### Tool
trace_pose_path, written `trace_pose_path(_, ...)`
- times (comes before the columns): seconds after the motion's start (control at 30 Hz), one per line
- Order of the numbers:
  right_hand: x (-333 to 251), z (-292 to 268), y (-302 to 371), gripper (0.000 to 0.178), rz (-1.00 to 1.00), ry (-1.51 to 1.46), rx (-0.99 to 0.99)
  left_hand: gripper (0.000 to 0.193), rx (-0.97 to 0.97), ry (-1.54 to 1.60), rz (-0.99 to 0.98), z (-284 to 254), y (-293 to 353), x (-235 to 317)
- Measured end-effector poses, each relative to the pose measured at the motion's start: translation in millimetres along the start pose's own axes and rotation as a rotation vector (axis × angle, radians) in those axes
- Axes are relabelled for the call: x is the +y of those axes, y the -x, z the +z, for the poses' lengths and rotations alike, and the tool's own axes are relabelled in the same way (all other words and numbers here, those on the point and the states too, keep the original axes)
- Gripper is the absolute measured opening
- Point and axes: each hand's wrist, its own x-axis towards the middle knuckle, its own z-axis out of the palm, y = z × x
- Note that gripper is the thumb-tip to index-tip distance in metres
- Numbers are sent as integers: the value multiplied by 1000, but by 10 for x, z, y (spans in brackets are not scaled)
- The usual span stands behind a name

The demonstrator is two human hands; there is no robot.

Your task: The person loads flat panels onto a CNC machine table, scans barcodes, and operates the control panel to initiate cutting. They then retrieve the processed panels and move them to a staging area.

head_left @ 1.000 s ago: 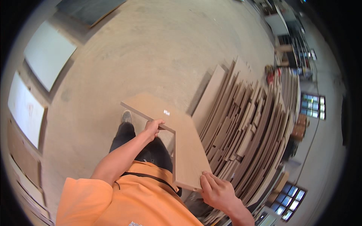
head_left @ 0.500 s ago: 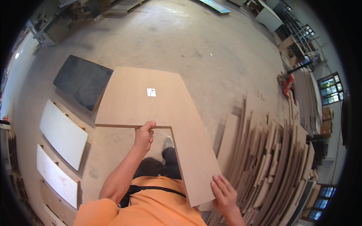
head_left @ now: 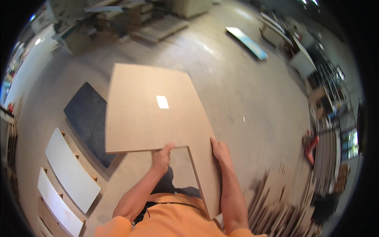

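Person carries an L-shaped tan board (head_left: 154, 110), held flat out in front of the orange shirt (head_left: 173, 219) and above the concrete floor (head_left: 244, 79). A small white label (head_left: 162, 102) sits near the board's middle.

Left hand (head_left: 161, 157) is closed around the board's inner notch edge, fingers curled over the top, thumb side under. Right hand (head_left: 220, 151) is wrapped on the outer long edge of the board's narrow leg, fingers closed against the face. Both have a firm hold; nothing else in either hand.

Left of the board: a dark grey panel (head_left: 89, 122) lies flat on the floor, partly under the board's near-left corner in view. Further left of that, white curved panels (head_left: 71, 173) lie in a row. Right of the board, low in the picture: a blurred stack of leaning boards (head_left: 276, 205). Beyond the board's far edge: a long light-blue strip (head_left: 246, 41) on the floor and cluttered benches, too blurred to name.

Doing the carry well, as a judgement: the wide part overhangs far ahead of both grips, so the board is front-heavy. Keep it level, hold the wrists stiff, watch the far-left corner near the dark grey panel, and avoid twisting the narrow leg.
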Motion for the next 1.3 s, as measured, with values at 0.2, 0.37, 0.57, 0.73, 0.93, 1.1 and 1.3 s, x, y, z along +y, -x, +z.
trace_pose_path(0.2, -936, -73, -1467, 70, -10, 118, -3, 16, -35, -157, 129, 737, -1481, 592)
trace_pose_path(0.37, -1744, -324, -2676, 72, -143, 187, 63, 21, -136, -30, 247, 1208, -2762, 920)
trace_pose_path(0.57, -3522, -97, -4161, 69, -322, 87, -108, 15, -80, -50, 330, 1264, -3988, 2189)
trace_pose_path(0.73, -4864, 708, -5106, 63, -387, 201, -244, 20, 130, -148, 542, 618, -4594, 3305)
trace_pose_path(0.93, -6491, 1976, -5636, 64, -645, 333, -262, 12, 524, 229, 384, -1335, -4758, 4373)
trace_pose_path(1.1, -8182, 2940, -5509, 61, -736, 437, -296, 19, 616, 229, 265, -2372, -5219, 5230)
trace_pose_path(1.3, -10142, 4199, -5450, 52, -875, 475, -349, 33, 531, 74, 183, -3625, -5952, 6087)
